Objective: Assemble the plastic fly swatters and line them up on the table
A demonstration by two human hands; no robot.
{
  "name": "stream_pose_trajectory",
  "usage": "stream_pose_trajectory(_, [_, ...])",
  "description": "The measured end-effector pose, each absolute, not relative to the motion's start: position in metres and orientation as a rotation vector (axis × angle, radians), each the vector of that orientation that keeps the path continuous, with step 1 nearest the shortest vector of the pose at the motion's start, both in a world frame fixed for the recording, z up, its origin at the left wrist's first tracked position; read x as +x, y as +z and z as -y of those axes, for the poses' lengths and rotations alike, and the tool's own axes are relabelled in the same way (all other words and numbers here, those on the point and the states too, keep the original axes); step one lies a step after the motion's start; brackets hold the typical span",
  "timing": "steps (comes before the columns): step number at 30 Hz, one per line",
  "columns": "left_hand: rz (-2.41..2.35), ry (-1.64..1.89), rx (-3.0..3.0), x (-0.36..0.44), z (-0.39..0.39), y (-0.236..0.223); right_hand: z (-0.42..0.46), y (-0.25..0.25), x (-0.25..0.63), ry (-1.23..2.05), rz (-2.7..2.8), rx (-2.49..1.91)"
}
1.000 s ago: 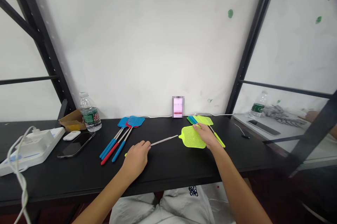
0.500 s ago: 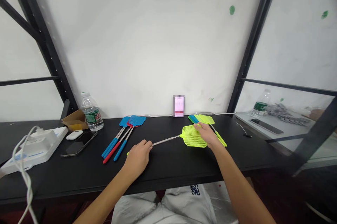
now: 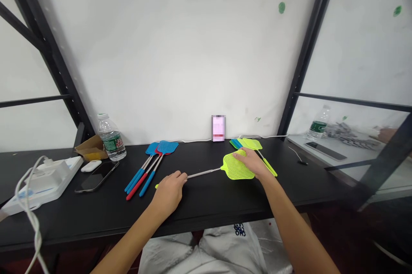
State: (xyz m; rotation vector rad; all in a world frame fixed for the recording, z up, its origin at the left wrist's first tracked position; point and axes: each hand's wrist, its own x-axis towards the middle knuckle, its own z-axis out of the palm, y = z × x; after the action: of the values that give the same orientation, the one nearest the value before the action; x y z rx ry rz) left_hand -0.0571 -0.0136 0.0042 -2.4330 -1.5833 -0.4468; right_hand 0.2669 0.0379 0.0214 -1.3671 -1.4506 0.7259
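A lime-green plastic fly swatter lies on the black surface, its handle gripped in the curled left hand, its mesh head under the flat, open right hand. Green-and-blue swatters lie stacked far right; blue-and-red swatters lie left.

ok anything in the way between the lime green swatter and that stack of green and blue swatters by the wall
Nothing visible stands between them. The lime-green fly swatter lies right in front of the stack of green and blue fly swatters, with only the right hand reaching partly over the narrow gap.
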Motion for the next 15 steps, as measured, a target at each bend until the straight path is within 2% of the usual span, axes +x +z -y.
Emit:
stream_pose_trajectory(3, [1.577,-0.494,-2.486,-0.058,0.012,0.003,-0.033,0.028,0.263,0.822,1.472,-1.417])
stream_pose_trajectory(15, [1.564,-0.551,-2.542,-0.058,0.012,0.001,-0.030,0.030,0.258,0.828,1.518,-1.341])
